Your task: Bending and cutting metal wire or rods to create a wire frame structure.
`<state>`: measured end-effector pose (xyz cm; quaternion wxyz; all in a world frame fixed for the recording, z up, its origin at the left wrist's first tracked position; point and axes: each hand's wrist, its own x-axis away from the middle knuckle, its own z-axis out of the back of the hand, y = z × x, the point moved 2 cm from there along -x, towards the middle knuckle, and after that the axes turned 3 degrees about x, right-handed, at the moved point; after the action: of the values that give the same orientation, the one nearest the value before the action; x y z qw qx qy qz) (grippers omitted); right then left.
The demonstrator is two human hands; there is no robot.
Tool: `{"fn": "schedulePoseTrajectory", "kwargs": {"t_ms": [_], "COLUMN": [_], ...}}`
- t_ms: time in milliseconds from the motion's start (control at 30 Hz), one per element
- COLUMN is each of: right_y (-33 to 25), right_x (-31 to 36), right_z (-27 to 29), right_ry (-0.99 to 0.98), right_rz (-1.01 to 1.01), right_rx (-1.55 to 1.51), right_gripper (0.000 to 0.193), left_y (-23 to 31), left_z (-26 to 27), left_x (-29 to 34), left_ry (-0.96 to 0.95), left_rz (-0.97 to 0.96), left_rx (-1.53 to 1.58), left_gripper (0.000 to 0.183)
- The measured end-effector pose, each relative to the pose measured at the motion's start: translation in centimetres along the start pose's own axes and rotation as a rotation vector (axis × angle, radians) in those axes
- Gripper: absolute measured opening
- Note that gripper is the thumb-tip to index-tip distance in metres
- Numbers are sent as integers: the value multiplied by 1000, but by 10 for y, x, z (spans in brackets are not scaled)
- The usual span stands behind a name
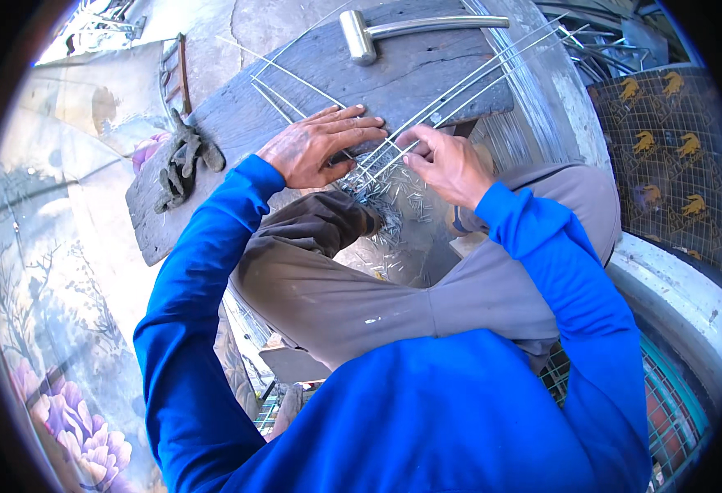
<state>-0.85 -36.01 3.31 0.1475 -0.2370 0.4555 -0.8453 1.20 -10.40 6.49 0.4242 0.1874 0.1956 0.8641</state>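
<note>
Several thin, straight metal rods [468, 80] lie slantwise across a dark, worn wooden board [246, 107], and their near ends stick out past its edge above my lap. My right hand [449, 167] has its thumb and fingers curled together around the rods near those ends. Beside it, my left hand [320, 149] lies palm down with its fingers stretched out over the board's near edge. More thin rods cross beneath the left fingers; its palm is hidden. A shiny metal hammer [426, 25] rests farther up the board.
A crumpled dark grey work glove [184, 160] lies at the board's left end. Short cut wire pieces [410, 201] are scattered below the hands. Long wires [535, 107] run along the right side, near a dark patterned sheet [665, 156]. A flowered sheet [73, 271] covers the left floor.
</note>
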Motion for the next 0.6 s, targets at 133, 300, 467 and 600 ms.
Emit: {"fn": "schedulePoseTrajectory", "kwargs": {"t_ms": [133,300,467,600], "right_y": [-8,-25,-40,-43], "right_x": [19,46,38,37], "right_z": [-12,-37,-52,-61], "right_ry": [135,358,327,403], "right_rz": [-73,-54,-112,-120], "right_rx": [-10,402,502,573], "right_gripper": [46,71,75,68], "left_y": [-2,-2,-6,-9], "left_z": [-1,1,-5,-6], "left_x": [0,0,1,0], "left_ry": [-7,-20,-4,9], "left_rz": [-8,-11,-9,-24], "left_rx": [18,-35,-46,32], "left_gripper": [70,68,63,61]}}
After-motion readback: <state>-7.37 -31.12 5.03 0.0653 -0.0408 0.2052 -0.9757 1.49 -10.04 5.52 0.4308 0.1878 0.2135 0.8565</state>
